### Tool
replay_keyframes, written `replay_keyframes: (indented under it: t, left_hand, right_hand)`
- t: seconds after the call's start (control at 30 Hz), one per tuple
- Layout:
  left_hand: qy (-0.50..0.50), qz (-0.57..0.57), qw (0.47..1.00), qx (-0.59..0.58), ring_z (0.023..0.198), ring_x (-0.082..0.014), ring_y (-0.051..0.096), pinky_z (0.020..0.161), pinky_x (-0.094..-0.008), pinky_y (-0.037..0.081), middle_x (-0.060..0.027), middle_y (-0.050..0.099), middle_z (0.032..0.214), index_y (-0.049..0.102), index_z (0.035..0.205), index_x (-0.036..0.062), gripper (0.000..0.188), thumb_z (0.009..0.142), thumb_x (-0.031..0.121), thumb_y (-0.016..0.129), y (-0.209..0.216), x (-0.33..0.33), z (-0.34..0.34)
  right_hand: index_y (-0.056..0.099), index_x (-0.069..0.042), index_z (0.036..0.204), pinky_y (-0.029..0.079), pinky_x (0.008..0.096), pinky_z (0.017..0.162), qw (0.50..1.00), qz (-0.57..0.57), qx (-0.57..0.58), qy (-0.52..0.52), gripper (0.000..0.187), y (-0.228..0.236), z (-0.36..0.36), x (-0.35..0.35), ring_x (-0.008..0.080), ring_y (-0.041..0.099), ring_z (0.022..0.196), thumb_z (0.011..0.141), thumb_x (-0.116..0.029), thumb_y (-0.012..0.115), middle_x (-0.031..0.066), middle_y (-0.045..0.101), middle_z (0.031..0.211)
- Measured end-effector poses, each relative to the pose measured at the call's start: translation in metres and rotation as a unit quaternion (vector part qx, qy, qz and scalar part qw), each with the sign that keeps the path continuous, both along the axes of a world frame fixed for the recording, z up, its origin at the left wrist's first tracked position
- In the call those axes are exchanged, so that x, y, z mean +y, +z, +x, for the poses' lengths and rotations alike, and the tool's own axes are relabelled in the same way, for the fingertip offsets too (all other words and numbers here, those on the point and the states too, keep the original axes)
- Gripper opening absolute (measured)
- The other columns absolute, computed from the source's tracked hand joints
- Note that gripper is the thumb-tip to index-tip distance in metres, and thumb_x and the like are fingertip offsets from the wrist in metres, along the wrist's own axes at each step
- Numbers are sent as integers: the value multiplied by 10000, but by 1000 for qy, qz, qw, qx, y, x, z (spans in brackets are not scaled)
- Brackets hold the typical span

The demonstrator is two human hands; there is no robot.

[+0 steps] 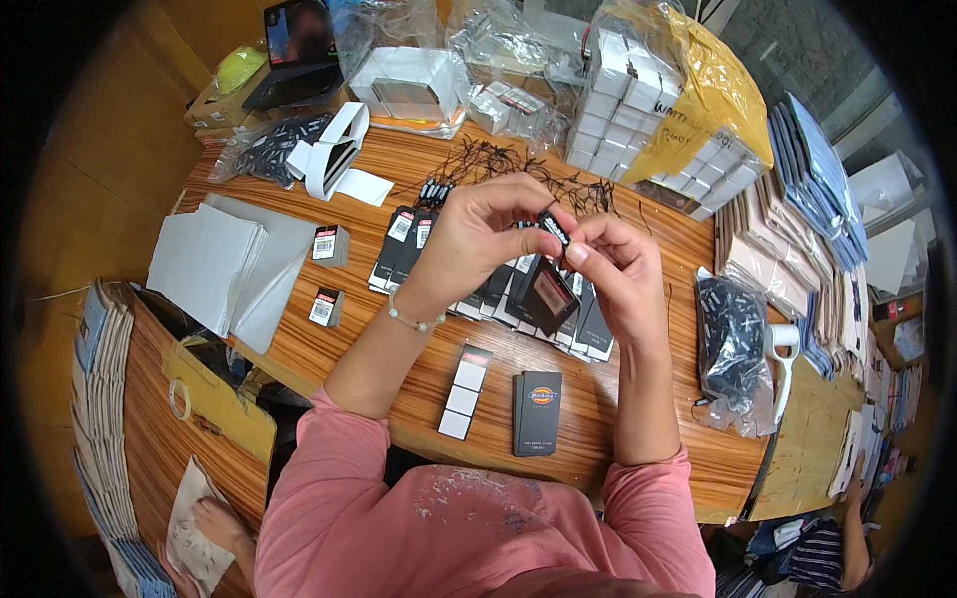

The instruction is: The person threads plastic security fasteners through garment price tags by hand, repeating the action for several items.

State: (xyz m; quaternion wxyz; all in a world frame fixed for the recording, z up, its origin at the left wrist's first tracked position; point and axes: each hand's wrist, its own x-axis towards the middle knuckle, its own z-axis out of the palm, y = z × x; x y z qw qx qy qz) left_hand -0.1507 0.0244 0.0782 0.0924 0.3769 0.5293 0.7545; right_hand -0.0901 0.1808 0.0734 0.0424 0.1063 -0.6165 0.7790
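In front of me, my left hand (483, 231) pinches a small black string seal (553, 229) between thumb and forefinger. From the other side my right hand (623, 274) grips the same seal with closed fingertips. A black hang tag (550, 296) with a red-edged label dangles just beneath, tilted. Behind and below the hands, several black tags (404, 239) with corded seals lie fanned in a row, partly covered by my hands. Nearer me rest a strip of white labels (464, 394) and a short stack of dark cards (538, 411). Two small label stacks (330, 246) sit at left.
White paper (204, 264) lies at left. Bags of black seals (733, 344) flank the table, a white tape dispenser (785, 361) beside the right one. Stacked white boxes (618, 100), a laptop (299, 55) and folded garments (763, 244) line the back and right. Another person's hand (221, 523) shows lower left.
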Motion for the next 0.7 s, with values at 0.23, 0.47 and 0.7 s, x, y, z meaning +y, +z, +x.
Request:
replay_keyframes:
  t: [0.23, 0.47, 0.7]
  left_hand:
    - [-41, 14, 995, -87, 756, -88, 500, 674, -207, 405, -9, 526, 808, 616, 822, 7, 211, 645, 75, 709, -3, 3, -1]
    - [-40, 11, 999, -33, 819, -124, 550, 729, -232, 457, -51, 554, 868, 614, 860, -13, 164, 699, -23, 642, -6, 1, -6]
    - [-21, -3, 999, -41, 744, -91, 495, 643, -208, 409, -20, 525, 807, 622, 824, 4, 200, 647, 53, 702, -5, 4, -4]
  right_hand:
    - [571, 3, 827, 360, 154, 571, 1000, 11, -9, 6, 91, -1, 1, 3, 19, 469, 648, 783, -72, 596, -21, 552, 724]
    - [591, 11, 848, 370, 159, 563, 999, 32, -12, -14, 106, 2, 0, 3, 24, 480, 641, 781, -70, 602, -14, 568, 729]
    - [606, 16, 852, 387, 163, 569, 999, 42, -8, -19, 109, 5, 2, 4, 36, 505, 646, 778, -64, 604, 1, 582, 724]
